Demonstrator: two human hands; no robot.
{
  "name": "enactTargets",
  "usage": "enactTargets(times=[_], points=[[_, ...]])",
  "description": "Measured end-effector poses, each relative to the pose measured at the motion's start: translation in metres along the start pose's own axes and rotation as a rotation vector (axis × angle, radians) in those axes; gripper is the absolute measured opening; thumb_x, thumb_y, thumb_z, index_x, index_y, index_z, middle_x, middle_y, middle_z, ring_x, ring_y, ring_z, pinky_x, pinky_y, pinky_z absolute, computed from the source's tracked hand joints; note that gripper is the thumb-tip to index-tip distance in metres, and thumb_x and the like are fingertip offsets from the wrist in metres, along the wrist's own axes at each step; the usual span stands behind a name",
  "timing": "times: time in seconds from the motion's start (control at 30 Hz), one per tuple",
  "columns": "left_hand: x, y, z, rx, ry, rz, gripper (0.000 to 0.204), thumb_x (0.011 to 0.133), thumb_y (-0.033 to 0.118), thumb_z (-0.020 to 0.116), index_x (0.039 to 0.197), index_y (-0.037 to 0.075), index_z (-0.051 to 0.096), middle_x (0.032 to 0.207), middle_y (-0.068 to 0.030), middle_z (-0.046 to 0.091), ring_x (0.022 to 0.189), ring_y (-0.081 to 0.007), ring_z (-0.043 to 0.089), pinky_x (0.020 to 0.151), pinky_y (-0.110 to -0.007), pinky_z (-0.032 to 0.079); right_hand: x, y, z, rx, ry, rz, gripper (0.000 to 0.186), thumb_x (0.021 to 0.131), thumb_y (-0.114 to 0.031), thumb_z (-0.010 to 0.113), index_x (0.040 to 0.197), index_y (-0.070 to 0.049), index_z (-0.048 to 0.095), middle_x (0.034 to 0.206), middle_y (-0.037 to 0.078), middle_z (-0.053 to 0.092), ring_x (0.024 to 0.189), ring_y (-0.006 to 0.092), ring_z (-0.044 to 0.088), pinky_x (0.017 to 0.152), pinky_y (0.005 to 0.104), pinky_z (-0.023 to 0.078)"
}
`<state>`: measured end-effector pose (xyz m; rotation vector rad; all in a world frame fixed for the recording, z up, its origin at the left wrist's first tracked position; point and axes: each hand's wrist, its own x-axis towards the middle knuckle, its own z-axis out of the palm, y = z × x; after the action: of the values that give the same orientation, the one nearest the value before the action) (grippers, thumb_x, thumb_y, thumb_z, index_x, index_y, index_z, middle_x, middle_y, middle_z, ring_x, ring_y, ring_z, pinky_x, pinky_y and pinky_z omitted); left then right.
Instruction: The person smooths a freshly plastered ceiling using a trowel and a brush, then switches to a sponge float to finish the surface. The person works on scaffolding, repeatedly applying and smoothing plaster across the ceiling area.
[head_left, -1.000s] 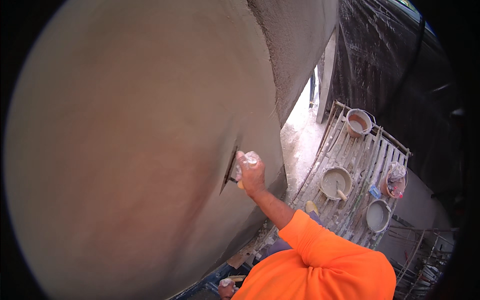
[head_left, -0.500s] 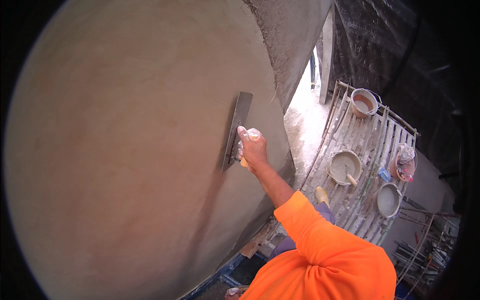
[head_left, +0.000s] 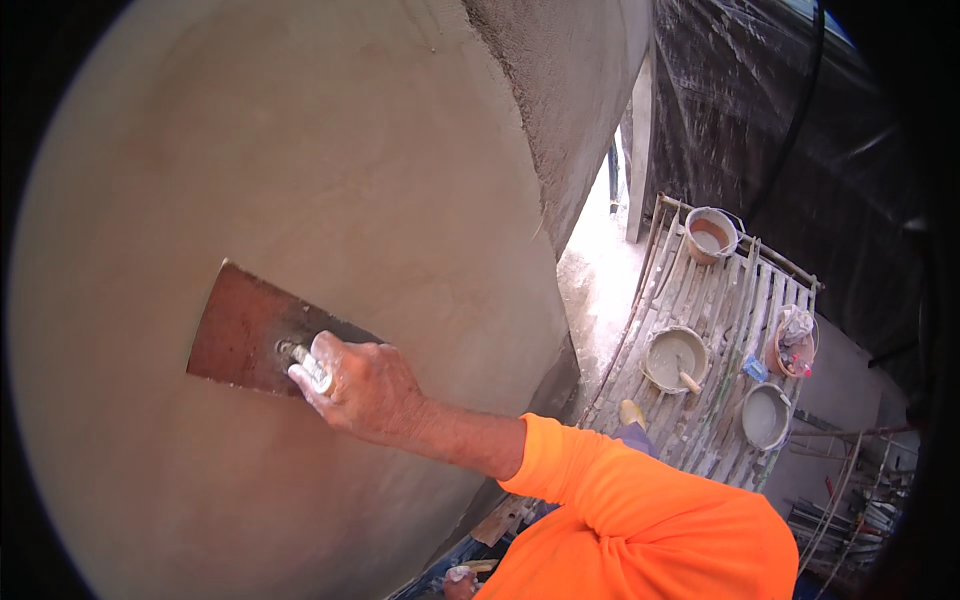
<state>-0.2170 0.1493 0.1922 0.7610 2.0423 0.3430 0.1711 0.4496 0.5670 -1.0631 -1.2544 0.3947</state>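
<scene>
My right hand (head_left: pixel 360 388) is closed around the pale handle of a plastering trowel (head_left: pixel 240 335). The rust-brown blade lies flat against the smooth wet grey plaster of the wall (head_left: pixel 300 160), left of my hand. An orange sleeve (head_left: pixel 620 500) covers my right arm, which reaches in from the lower right. Only a small part of my left hand (head_left: pixel 457 580) shows at the bottom edge, low beside a board; what it holds is hidden.
Rough, unsmoothed render (head_left: pixel 570 90) covers the wall's corner at the top. Below right is a slatted wooden scaffold platform (head_left: pixel 730 300) with a bucket (head_left: pixel 711 235), a mortar basin (head_left: pixel 675 358), a grey pan (head_left: pixel 766 415) and a bowl with cloth (head_left: pixel 795 345). Black sheeting (head_left: pixel 790 130) hangs behind.
My right hand has swept the trowel leftward and down across the wall, away from the corner. The blade, seen edge-on before, now shows its broad face.
</scene>
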Motion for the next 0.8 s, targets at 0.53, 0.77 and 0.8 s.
enactTargets(times=[0.53, 0.77, 0.8], points=[[-0.055, -0.058, 0.036, -0.15, -0.032, 0.108, 0.022, 0.083, 0.006, 0.076, 0.103, 0.005, 0.065, 0.075, -0.0101, 0.068, 0.062, -0.0223, 0.07, 0.052, -0.037, 0.056, -0.225, 0.17, -0.039, -0.014, -0.024, 0.608, 0.029, 0.098, -0.032, 0.069, 0.087, -0.006, 0.064, 0.061, 0.004, 0.054, 0.056, 0.0194, 0.058, 0.057, 0.0392, 0.053], [-0.068, -0.119, 0.006, 0.234, 0.001, -0.032, 0.024, 0.081, 0.017, 0.08, 0.099, 0.004, 0.073, 0.086, -0.0084, 0.075, 0.071, -0.0167, 0.07, 0.066, -0.036, 0.057, -0.136, 0.253, -0.029, 0.871, 0.652, 1.142, 0.028, 0.098, -0.031, 0.072, 0.091, -0.014, 0.051, 0.063, -0.001, 0.047, 0.047, 0.0135, 0.047, 0.042, 0.0325, 0.041], [-0.071, -0.119, 0.0, 0.206, 0.006, -0.049, 0.023, 0.081, 0.016, 0.08, 0.099, 0.004, 0.072, 0.085, -0.0082, 0.074, 0.071, -0.0167, 0.07, 0.066, -0.035, 0.056, -0.128, 0.254, -0.025, 0.888, 0.649, 1.14, 0.028, 0.097, -0.032, 0.072, 0.091, -0.014, 0.052, 0.063, -0.001, 0.047, 0.047, 0.0133, 0.046, 0.042, 0.0322, 0.041]])
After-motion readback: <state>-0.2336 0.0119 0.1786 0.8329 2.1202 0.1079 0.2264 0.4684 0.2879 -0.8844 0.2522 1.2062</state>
